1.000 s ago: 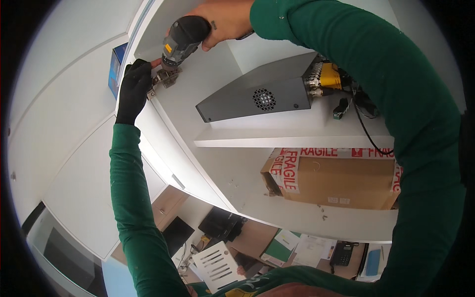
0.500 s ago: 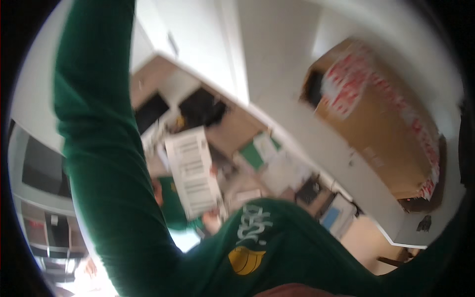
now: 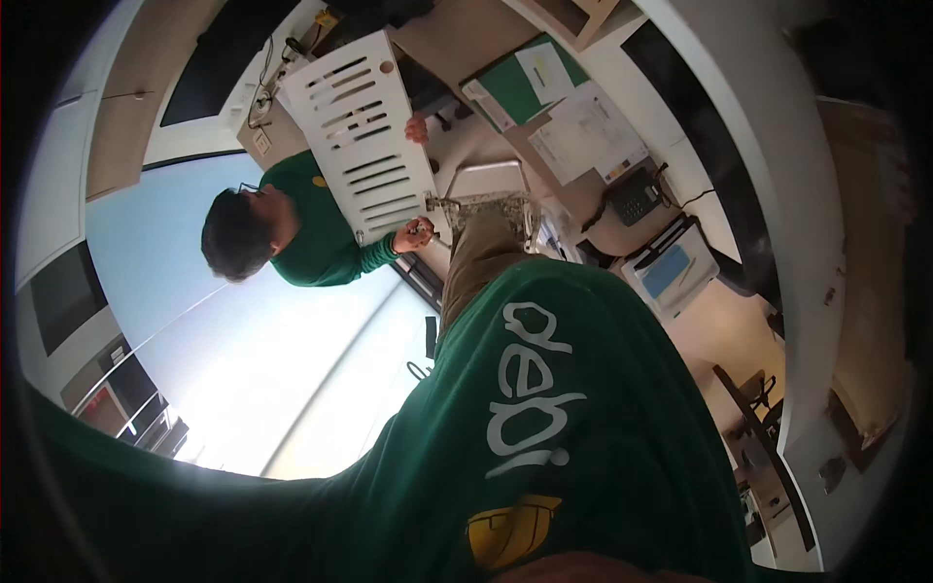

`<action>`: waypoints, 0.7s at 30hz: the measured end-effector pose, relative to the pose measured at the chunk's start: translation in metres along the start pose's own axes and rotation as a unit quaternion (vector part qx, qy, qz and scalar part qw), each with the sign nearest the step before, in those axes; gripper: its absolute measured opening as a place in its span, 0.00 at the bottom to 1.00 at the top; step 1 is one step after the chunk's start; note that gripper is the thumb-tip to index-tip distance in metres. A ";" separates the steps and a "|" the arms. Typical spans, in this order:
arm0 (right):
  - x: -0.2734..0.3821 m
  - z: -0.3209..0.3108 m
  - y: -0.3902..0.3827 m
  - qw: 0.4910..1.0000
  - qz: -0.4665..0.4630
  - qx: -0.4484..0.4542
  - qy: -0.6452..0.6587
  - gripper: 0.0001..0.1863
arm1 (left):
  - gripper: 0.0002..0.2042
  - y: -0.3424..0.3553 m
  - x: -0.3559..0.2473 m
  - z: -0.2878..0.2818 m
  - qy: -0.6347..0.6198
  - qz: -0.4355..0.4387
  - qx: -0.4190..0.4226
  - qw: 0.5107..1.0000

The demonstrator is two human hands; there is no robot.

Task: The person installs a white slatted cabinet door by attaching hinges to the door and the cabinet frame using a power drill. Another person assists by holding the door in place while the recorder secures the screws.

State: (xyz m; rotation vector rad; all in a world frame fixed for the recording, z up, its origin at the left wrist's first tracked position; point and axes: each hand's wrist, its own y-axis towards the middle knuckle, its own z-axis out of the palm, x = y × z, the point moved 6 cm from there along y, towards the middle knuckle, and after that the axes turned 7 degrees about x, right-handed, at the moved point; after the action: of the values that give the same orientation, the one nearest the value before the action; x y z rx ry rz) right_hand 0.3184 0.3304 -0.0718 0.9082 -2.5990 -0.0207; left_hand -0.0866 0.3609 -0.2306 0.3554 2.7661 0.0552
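Observation:
Neither of my hands shows. My left arm (image 3: pixel 194 515), in a green sleeve, runs out past the lower left edge. At the dim right rim stands a brown cardboard box (image 3: pixel 860 262), partly cut off; whether my right hand touches it I cannot tell. Below me, a co-worker (image 3: pixel 306 228) in a green top holds a white slotted panel (image 3: pixel 364 146). One of that person's hands (image 3: pixel 413 235) is at its lower end, the other (image 3: pixel 416 129) on its long edge.
My leg (image 3: pixel 481 253) in brown trousers stands by a metal-framed step (image 3: pixel 486 175). Beyond is a desk (image 3: pixel 447 39) with a green folder (image 3: pixel 501 107), papers (image 3: pixel 588 136), a black phone (image 3: pixel 637 199) and a printer-like device (image 3: pixel 675 272). White cabinets (image 3: pixel 58 146) line the left.
My view has swung round. My raised left arm has dropped to the lower left. The box has slid toward the right rim of view, and the co-worker with the panel now shows more fully.

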 end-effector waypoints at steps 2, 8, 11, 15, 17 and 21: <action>-0.013 0.052 -0.025 0.999 0.033 0.036 0.022 0.35 | 0.11 -0.018 0.017 0.044 -0.005 -0.022 0.041 0.999; -0.026 0.167 -0.100 0.985 0.107 0.111 0.071 0.35 | 0.11 -0.073 0.036 0.124 -0.017 -0.062 0.129 0.990; -0.026 0.202 -0.128 0.978 0.137 0.133 0.089 0.35 | 0.11 -0.093 0.034 0.143 -0.023 -0.069 0.158 0.985; -0.025 0.227 -0.144 0.971 0.160 0.144 0.101 0.35 | 0.11 -0.113 0.032 0.162 -0.030 -0.073 0.188 0.979; -0.025 0.234 -0.149 0.970 0.167 0.145 0.105 0.35 | 0.11 -0.122 0.032 0.170 -0.034 -0.072 0.202 0.976; -0.026 0.239 -0.150 0.968 0.177 0.140 0.108 0.35 | 0.11 -0.136 0.032 0.186 -0.039 -0.072 0.228 0.970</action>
State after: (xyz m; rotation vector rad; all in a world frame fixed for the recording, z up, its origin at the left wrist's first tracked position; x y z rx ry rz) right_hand 0.3398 0.2014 -0.3227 0.4838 -2.5540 0.5225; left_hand -0.0835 0.2360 -0.4269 0.2596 2.6935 -0.6256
